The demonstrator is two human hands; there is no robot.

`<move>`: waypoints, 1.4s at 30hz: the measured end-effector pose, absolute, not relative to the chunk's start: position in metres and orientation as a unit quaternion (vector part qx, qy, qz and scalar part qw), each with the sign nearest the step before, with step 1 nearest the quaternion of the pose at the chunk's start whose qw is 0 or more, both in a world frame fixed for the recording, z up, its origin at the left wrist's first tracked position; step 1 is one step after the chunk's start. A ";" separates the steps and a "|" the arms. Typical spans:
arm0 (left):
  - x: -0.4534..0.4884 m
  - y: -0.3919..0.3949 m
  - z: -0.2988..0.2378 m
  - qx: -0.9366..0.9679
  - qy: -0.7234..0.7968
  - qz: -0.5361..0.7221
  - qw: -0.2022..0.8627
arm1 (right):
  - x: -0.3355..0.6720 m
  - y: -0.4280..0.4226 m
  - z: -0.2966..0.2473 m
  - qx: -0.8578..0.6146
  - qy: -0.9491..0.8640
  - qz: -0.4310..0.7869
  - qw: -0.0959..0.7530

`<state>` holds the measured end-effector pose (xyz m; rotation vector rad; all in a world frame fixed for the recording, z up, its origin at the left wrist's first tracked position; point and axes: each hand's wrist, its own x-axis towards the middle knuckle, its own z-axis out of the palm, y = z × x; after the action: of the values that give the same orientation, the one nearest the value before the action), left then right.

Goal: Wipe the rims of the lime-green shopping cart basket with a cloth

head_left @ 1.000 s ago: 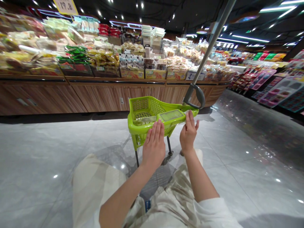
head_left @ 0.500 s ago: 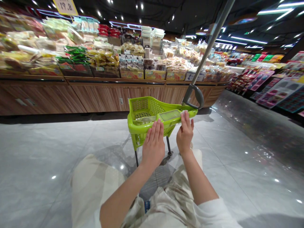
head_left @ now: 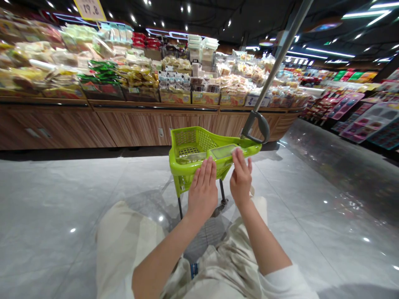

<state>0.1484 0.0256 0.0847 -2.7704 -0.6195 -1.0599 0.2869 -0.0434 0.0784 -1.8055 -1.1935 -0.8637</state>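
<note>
A small lime-green shopping cart (head_left: pixel 183 169) with a latticed basket stands in front of me. My left hand (head_left: pixel 203 189) lies flat on its near rim, fingers stretched out and side by side. At the clear flat panel (head_left: pixel 222 151) along the same rim, my right hand (head_left: pixel 241 178) has its fingertips pressed down, the little finger apart. A small whitish piece, like a tissue, shows under those fingertips; most of it is hidden. Beyond the right hand, the cart's grey loop handle (head_left: pixel 264 126) meets a tall metal pole (head_left: pixel 282 56).
A long wooden display counter (head_left: pixel 131 124) behind the cart is piled with packaged food (head_left: pixel 134 77). More shelves of goods (head_left: pixel 368 116) run along the right. My knees (head_left: pixel 124 236) flank the cart's near side, over a glossy grey tiled floor (head_left: pixel 46 199).
My right hand has slid slightly left along the clear panel, the whitish piece moving with its fingertips. The left hand stays on the rim. The whole view has shifted a little.
</note>
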 end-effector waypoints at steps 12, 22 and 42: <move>0.150 0.026 0.082 -0.910 -0.208 -0.355 0.056 | 0.291 -0.045 0.078 -0.708 -0.467 -0.331 0.413; 0.134 0.040 0.085 -0.917 -0.191 -0.342 0.076 | 0.319 -0.055 0.075 -0.717 -0.461 -0.328 0.407; 0.157 0.040 0.111 -0.940 -0.153 -0.294 0.075 | 0.301 -0.050 0.076 -0.711 -0.477 -0.373 0.357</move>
<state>0.1572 0.0400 0.1106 -2.8206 -0.4588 -0.8816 0.3014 -0.0498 0.0762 -1.8362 -1.2311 -0.9637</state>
